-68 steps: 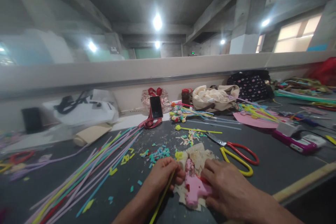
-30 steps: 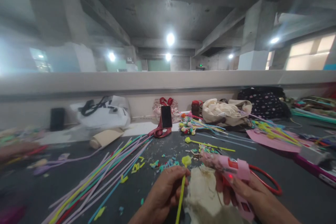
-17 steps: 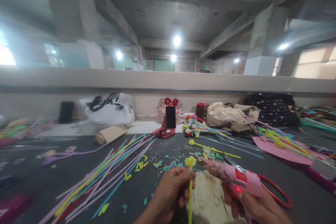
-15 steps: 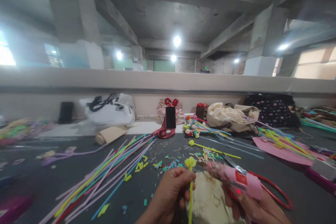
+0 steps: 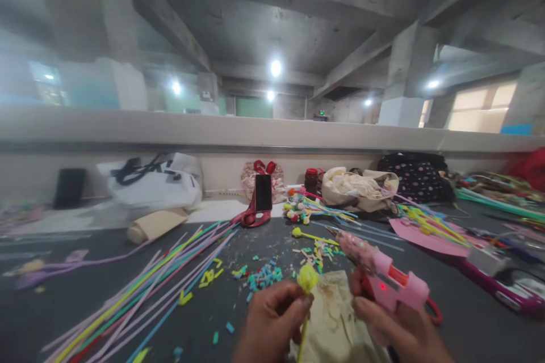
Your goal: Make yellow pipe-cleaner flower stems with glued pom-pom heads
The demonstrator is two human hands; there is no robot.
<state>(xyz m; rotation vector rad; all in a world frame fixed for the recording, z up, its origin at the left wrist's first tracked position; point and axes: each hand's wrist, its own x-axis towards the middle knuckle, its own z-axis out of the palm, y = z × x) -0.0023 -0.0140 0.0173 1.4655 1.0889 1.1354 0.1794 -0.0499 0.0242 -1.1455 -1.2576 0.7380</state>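
Pink glue gun (image 5: 385,281) had swung up and away from the yellow fuzzy head (image 5: 307,278) compared with half a second earlier. Right hand (image 5: 394,326) had fingers curled round its grip; left hand (image 5: 272,320) pinched the yellow stem (image 5: 303,340) just under the head. Further back, a tan bag (image 5: 370,203) held bunched cream cloth (image 5: 349,184). Couldn't tell what the brown bottle (image 5: 311,184) had inside.

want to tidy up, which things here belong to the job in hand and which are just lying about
Job:
glue gun, in right hand
knobbed yellow stem, in left hand
stained sheet, probably

Just lying about, seemingly:
phone
bottle
white bag
dotted bag
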